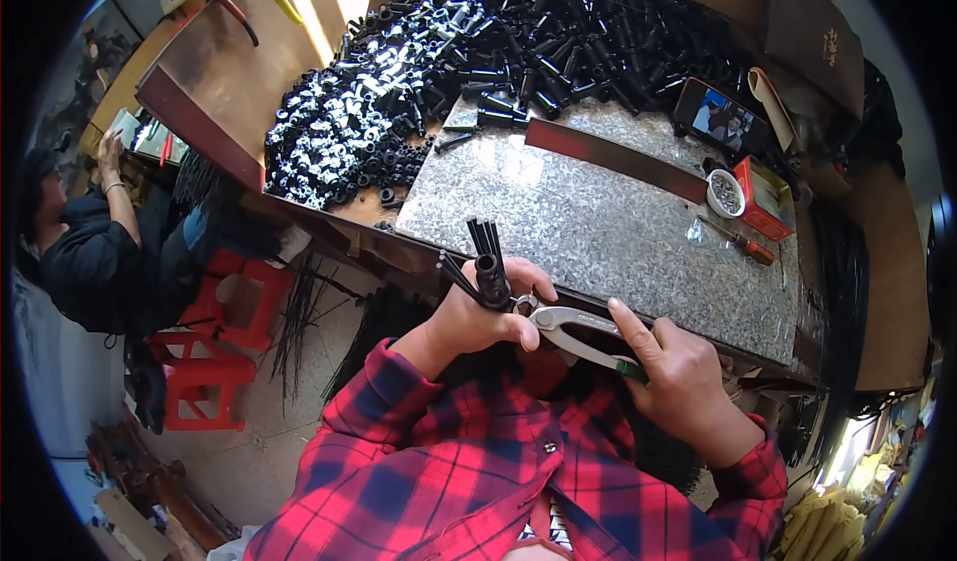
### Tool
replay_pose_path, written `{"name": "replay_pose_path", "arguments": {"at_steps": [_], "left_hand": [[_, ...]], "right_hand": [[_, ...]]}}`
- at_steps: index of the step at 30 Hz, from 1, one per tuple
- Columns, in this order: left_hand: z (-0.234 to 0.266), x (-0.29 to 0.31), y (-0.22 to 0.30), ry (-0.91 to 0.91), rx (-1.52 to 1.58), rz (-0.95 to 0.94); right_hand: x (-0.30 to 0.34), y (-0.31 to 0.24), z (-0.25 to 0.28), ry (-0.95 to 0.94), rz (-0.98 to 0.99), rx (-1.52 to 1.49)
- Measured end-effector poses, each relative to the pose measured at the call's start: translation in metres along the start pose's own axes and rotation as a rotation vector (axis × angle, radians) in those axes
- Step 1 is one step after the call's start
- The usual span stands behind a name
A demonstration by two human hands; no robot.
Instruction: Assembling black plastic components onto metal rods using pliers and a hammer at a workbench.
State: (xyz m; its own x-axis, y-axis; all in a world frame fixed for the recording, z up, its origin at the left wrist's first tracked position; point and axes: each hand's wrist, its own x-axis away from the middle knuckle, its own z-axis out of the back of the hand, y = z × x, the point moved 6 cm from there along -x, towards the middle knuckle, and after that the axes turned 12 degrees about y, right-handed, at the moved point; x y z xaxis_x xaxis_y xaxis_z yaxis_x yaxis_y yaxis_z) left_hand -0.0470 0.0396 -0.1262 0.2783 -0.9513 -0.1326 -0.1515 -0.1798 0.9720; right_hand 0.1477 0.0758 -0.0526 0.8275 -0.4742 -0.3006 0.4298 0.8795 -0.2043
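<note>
The left hand (464, 307), in a red and navy checked sleeve, has its grip wrapped about a black tube (488, 280) and a bunch of thin black rods (482, 234), all tipped upward in front of the near edge of the stone-topped surface (518, 207). The right hand (683, 374) has its grip closed around the green-ended handles of a pair of pliers (576, 330), with the index finger stretched along the upper handle. The pliers' head is beside the left thumb, near the lower end of the tube; whether its jaws pinch anything I cannot tell. One handle carries a small marking, too fine to read. On the surface lie a flat metal bar (613, 160), a screwdriver (738, 241), a white dish of small metal bits (725, 196) and a red box (766, 204) whose printing is too small to make out. A phone (721, 118) leans behind them, its lit screen showing people. A dark brown cover (812, 33) bears a short line of gold lettering. Black tubes (588, 33) are heaped along the far side. To the left, another person (90, 237) sits near red plastic stools (207, 382).
</note>
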Motion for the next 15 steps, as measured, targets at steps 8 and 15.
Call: {"name": "replay_pose_path", "arguments": {"at_steps": [8,15], "left_hand": [[0.001,0.004,-0.004,0.051,0.028,0.033],[0.001,0.004,-0.008,0.017,0.027,0.008]], "right_hand": [[0.002,0.001,0.000,0.064,-0.002,0.026],[0.000,-0.001,0.005,0.110,0.014,0.082]]}}
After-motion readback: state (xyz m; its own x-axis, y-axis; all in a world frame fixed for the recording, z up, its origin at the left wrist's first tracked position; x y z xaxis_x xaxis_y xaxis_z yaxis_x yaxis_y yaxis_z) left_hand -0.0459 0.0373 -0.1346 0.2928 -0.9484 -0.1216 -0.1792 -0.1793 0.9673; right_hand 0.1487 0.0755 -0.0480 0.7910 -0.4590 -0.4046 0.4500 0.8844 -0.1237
